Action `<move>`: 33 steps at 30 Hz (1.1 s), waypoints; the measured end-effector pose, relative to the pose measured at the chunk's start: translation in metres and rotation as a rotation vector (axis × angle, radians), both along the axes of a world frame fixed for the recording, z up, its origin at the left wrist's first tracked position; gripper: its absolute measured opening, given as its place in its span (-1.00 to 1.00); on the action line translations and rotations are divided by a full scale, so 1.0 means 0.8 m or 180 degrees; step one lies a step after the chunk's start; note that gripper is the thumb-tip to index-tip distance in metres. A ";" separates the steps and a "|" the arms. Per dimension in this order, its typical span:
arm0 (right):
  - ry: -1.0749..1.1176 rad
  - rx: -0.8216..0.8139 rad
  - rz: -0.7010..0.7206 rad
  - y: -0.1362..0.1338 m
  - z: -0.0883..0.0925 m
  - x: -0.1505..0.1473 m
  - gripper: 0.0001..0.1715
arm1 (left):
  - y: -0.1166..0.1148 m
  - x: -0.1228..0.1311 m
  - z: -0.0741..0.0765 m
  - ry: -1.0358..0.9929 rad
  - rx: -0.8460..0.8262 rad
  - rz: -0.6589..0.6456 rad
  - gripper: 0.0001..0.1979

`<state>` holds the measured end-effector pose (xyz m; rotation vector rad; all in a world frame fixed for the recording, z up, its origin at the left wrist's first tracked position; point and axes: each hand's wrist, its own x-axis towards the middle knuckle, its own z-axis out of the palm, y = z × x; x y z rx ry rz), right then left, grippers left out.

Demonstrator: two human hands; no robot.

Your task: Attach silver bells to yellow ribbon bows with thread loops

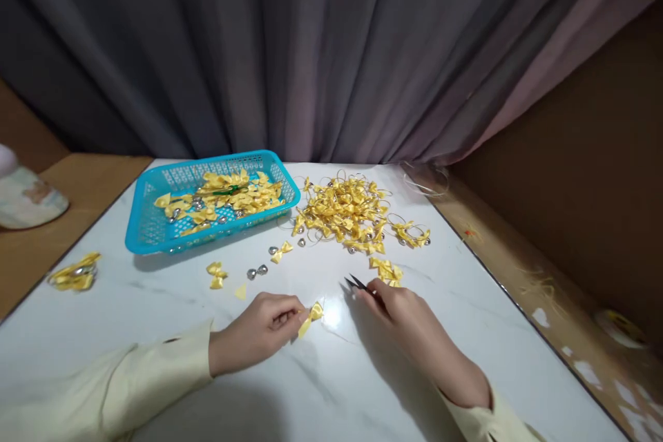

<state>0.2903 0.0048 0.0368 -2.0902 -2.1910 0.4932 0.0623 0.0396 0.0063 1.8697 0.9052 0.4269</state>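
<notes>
- Location: the yellow bow (pixel 313 313) was at the lower centre of the frame, at the fingertips of the left hand (pixel 264 327), above the white marbled tabletop (pixel 311 394).
- Appearance: the bow was of glossy, satin-like ribbon, bright along its folds. It sat aslant; its upper part was puffed and rounded, its lower part flatter and pointing down and left. The pinched end was hidden from where I stood.
- Left hand: thumb and forefinger were clamped on the bow's left side; the remaining fingers were curled inward.
- Right hand (pixel 398 307): positioned right of centre, fingers closed around a black two-pointed tool (pixel 356 282). Its tips stood slightly parted, directed up and left, well apart from the bow.
- Adjacent parts: a loose bow (pixel 216 275), a small yellow scrap (pixel 240 291) and a pair of silver pieces (pixel 257 272) lay left of centre, beyond the left hand.
- Stock: a heap of yellow bows (pixel 352 207) with thin loops occupied the centre of the frame. A blue basket (pixel 150 221) at upper left of centre contained further bows and silver pieces.
</notes>
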 end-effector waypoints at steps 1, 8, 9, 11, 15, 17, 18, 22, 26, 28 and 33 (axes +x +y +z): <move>-0.0316 -0.0045 -0.0059 -0.004 0.001 0.006 -0.63 | 0.000 0.000 0.000 0.0039 0.0015 -0.0002 -0.66; -0.1475 0.0309 0.0170 -0.039 -0.012 0.031 -0.73 | -0.003 -0.003 0.003 -0.0068 -0.0191 0.0439 -0.63; -0.1585 0.0433 0.0293 -0.042 -0.015 0.035 -0.74 | -0.002 -0.002 0.002 -0.0119 -0.0277 0.0518 -0.63; -0.1743 0.0710 0.0521 -0.047 -0.019 0.042 -0.77 | -0.002 -0.001 0.001 -0.0248 -0.0515 0.0633 -0.63; -0.1866 0.1062 0.0690 -0.048 -0.027 0.055 -0.76 | -0.002 0.001 -0.004 -0.0493 -0.0793 0.0814 -0.63; -0.1858 0.1092 0.0640 -0.045 -0.027 0.058 -0.74 | -0.001 0.001 -0.006 -0.0564 -0.0737 0.0874 -0.64; -0.1814 0.1091 0.0593 -0.043 -0.025 0.057 -0.72 | 0.000 0.001 -0.006 -0.0591 -0.0718 0.0897 -0.64; -0.0947 0.1021 0.0446 -0.041 -0.014 0.032 -0.72 | 0.004 0.001 -0.004 -0.0714 -0.0762 0.0915 -0.64; 0.0701 0.0637 0.0770 -0.046 -0.016 -0.016 -0.86 | 0.004 0.002 -0.001 -0.0822 -0.0830 0.0885 -0.65; 0.1056 0.0556 0.0656 -0.048 -0.025 -0.035 -0.92 | 0.004 0.001 0.000 -0.0874 -0.0894 0.0895 -0.66; 0.1312 0.0586 0.0292 -0.045 -0.041 -0.051 -0.84 | 0.010 -0.003 0.004 -0.1505 -0.1712 0.0762 -0.75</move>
